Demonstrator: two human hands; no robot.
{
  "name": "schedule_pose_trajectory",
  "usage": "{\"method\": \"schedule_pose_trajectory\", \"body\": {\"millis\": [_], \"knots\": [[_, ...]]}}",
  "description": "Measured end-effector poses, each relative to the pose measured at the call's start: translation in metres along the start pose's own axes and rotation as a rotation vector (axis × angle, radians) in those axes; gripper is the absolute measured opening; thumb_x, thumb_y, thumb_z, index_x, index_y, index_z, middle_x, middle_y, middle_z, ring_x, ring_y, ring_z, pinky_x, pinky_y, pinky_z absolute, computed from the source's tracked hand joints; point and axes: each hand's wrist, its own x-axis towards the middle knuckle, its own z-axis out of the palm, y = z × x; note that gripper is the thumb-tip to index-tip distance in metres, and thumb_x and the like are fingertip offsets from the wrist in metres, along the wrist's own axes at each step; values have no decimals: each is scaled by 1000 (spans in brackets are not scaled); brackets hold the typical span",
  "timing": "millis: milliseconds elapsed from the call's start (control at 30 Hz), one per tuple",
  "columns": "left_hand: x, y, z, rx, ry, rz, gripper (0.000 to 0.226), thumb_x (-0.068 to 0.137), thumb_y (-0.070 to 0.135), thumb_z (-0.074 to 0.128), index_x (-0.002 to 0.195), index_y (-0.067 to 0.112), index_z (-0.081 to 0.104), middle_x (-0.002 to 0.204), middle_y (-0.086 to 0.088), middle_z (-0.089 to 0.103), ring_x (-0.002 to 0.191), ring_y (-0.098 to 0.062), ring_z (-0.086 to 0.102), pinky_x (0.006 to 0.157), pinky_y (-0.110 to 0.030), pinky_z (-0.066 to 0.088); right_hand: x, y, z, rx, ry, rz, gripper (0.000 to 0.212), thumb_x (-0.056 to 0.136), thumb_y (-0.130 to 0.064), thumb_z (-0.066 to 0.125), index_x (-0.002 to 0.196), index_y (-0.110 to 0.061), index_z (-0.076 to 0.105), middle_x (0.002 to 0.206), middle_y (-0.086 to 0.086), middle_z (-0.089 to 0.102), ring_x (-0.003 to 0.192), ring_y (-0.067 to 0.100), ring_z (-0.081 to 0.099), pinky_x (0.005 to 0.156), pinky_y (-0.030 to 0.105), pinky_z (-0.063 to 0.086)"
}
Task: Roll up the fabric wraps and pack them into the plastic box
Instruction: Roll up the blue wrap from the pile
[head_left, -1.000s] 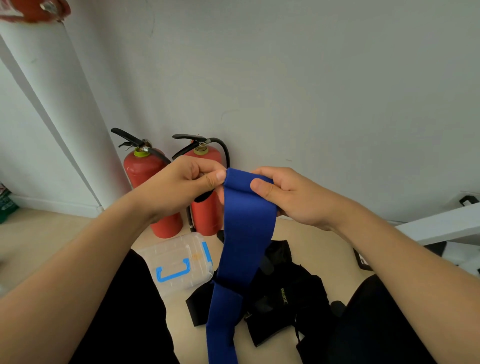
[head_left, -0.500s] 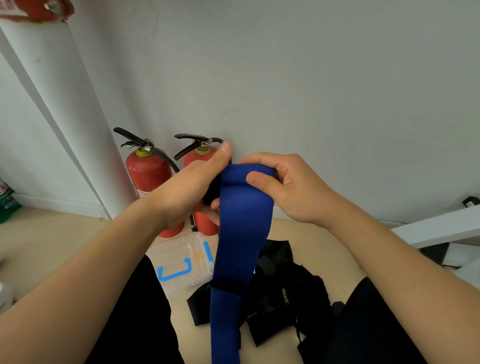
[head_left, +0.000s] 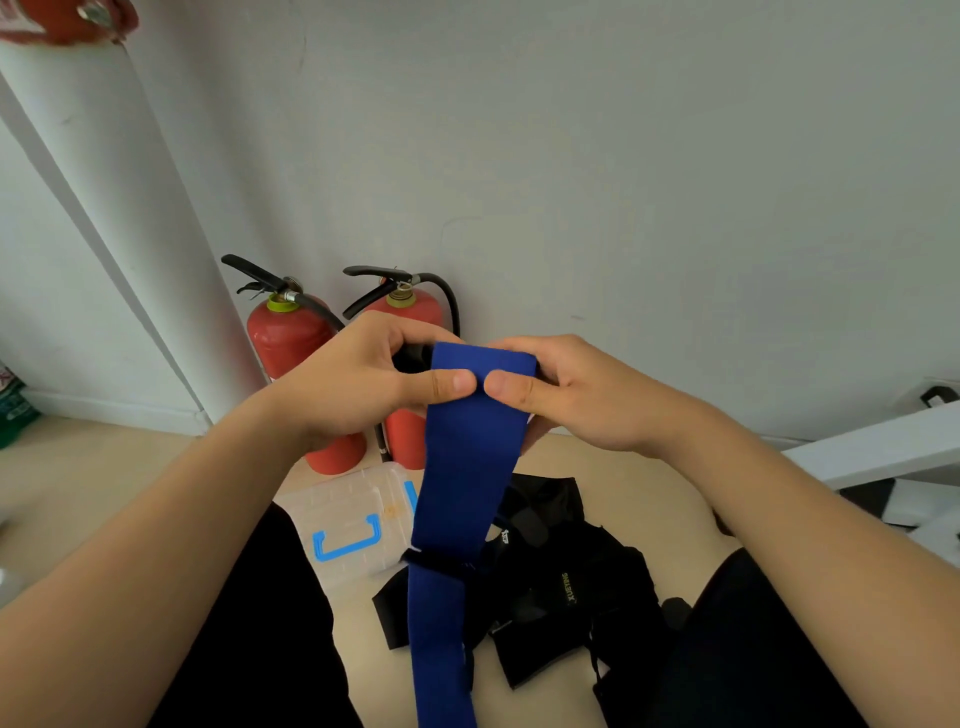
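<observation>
Blue fabric wrap (head_left: 470, 457) is held up in front of the body. Its top end is gripped by the left hand (head_left: 353, 389) and the right hand (head_left: 576, 400), and the rest is left hanging as a long flat band toward the floor (head_left: 649, 467). The fingers (head_left: 449, 385) are curled round the top end, with both thumbs pressed on the front face, nearly tip to tip.

Step judged: rolling just started at the top end. How much is wound cannot be told, as it is hidden behind the band. Next move calls for the end to be turned over tight and even, with the hanging length fed up straight and the edges kept aligned.

The cloth reads as soft, matte and woven. A dark seam or strap is seen across it lower down.

Plastic box (head_left: 348, 519) is set on the floor below: clear, rectangular, blue handle, lid apparently on. Black wraps (head_left: 566, 592), limp and crumpled, are piled just beside it, not yet rolled.
</observation>
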Motion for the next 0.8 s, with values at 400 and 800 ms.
{"method": "schedule_pose_trajectory", "body": {"millis": [400, 800], "knots": [[2, 1, 11, -27, 16, 2, 25, 97, 40, 72, 104, 17, 66, 105, -23, 77, 91, -30, 77, 73, -40, 63, -3, 5, 9, -347, 219, -102, 36, 115, -39, 48, 114, -14, 74, 69, 4, 69, 55, 15, 70, 60, 35, 55], [-1, 4, 3, -66, -105, -36, 42, 87, 44, 84, 115, 14, 76, 112, -14, 80, 102, -28, 76, 90, -41, 59, -9, 1, -4, -21, 179, 0, 13, 93, -28, 88, 101, -20, 80, 84, 7, 81, 61, 19, 69, 54, 27, 53]]}}
